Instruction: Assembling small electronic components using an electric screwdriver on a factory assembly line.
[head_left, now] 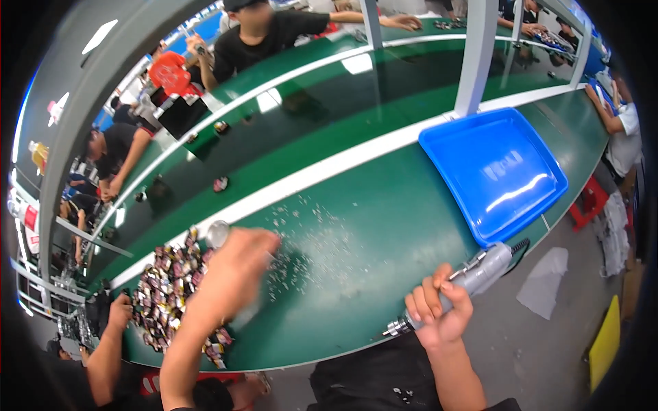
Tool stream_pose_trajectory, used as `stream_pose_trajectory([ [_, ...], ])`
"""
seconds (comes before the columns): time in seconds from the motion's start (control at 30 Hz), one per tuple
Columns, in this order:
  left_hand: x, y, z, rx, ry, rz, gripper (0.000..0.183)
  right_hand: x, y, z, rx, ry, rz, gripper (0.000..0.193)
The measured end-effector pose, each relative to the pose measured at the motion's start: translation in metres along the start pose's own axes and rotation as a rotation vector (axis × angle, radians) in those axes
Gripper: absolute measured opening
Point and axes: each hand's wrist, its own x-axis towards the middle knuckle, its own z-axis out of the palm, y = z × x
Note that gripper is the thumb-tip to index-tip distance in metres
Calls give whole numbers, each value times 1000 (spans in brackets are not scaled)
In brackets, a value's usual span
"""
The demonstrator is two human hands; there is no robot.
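Observation:
My right hand point(442, 312) is wrapped round a grey electric screwdriver point(476, 274) near the table's front edge. The screwdriver's metal chuck points down and left. My left hand point(236, 274) is over the green table, its fingers smeared by motion, so I cannot tell whether it holds anything. Beside it, to the left, lies a heap of small dark parts with shiny metal and yellowish bits point(161, 298). A small round clear dish point(218, 234) is just behind my left hand. Many tiny pale, shiny pieces point(301, 250) lie scattered to its right.
An upturned-rim blue tray point(504, 171) stands at the right, beside a grey post point(476, 61). Beyond a white rail runs a green conveyor belt point(322, 123) carrying a few small parts. Another person's hand point(120, 312) is left of the heap. Several co-workers sit around.

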Motion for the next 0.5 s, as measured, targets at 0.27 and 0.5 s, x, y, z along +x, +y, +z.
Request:
stream_pose_trajectory([
  [0.27,-25,120,75,-7,-39,288,49,-28,-2,-1,18,-72,26,11],
  [0.5,-10,129,76,-307,-45,126,37,-47,8,-3,18,-43,61,12],
])
